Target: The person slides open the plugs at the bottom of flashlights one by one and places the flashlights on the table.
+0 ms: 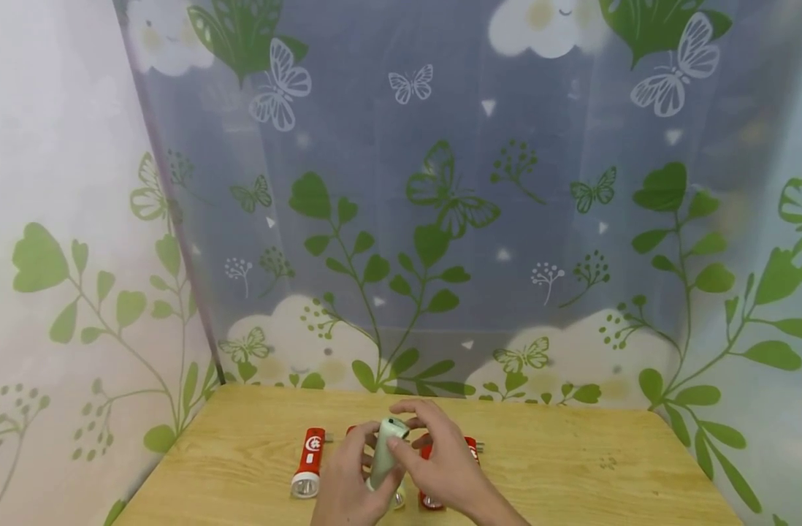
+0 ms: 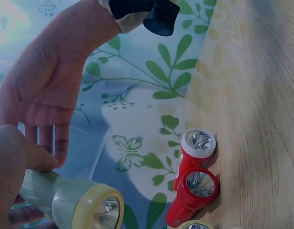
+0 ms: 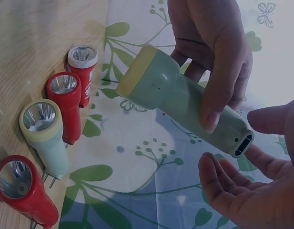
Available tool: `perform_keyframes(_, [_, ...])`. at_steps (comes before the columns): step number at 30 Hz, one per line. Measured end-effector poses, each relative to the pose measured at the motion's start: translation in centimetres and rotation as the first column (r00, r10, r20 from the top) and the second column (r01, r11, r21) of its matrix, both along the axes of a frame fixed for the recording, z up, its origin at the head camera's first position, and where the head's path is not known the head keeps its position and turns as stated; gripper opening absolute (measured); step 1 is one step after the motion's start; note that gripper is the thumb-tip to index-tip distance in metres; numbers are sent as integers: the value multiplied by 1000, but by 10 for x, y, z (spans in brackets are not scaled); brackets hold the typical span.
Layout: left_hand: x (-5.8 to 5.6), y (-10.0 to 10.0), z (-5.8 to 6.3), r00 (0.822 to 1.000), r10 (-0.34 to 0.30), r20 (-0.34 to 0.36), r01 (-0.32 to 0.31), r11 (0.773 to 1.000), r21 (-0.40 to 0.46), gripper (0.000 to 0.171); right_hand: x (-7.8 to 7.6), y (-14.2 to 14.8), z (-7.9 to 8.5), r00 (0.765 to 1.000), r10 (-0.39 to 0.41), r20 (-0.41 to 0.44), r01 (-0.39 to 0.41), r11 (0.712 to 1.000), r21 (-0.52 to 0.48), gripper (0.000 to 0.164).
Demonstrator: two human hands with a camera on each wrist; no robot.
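Note:
My left hand (image 1: 353,475) grips a pale green flashlight (image 3: 185,105) with a cream head rim around its middle, thumb along the body. Its tail end, with a dark slot, points up towards my right hand (image 1: 443,464). In the right wrist view the right fingers (image 3: 223,183) are spread loosely beside that tail and seem apart from it. From the left wrist view, the held flashlight's lens (image 2: 108,212) faces away from the left palm. Behind the hands, a second pale green flashlight (image 3: 50,152) is mostly hidden in the head view.
On the wooden table (image 1: 572,467) lie a red flashlight with a white head (image 1: 309,464) and two all-red flashlights (image 3: 65,105). Metal prongs (image 3: 49,180) stick out of some tails. A patterned curtain (image 1: 388,219) hangs behind the table and at its sides.

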State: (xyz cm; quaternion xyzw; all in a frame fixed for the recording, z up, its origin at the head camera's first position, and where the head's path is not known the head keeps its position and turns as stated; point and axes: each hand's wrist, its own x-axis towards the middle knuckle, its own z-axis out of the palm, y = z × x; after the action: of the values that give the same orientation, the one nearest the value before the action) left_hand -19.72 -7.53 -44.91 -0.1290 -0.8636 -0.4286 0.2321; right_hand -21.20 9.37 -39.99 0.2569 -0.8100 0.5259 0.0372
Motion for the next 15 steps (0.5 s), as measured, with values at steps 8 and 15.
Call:
perform_keyframes(8, [2, -1, 3, 1000, 10, 5, -10, 1000, 22, 48, 1, -4, 0, 1000, 21, -13, -21, 1000, -1, 27])
perform_keyframes(15, [3, -2, 6, 1000, 4, -3, -4, 1000, 30, 46, 1, -6, 0, 1000, 18, -12, -18, 1000, -7, 25])
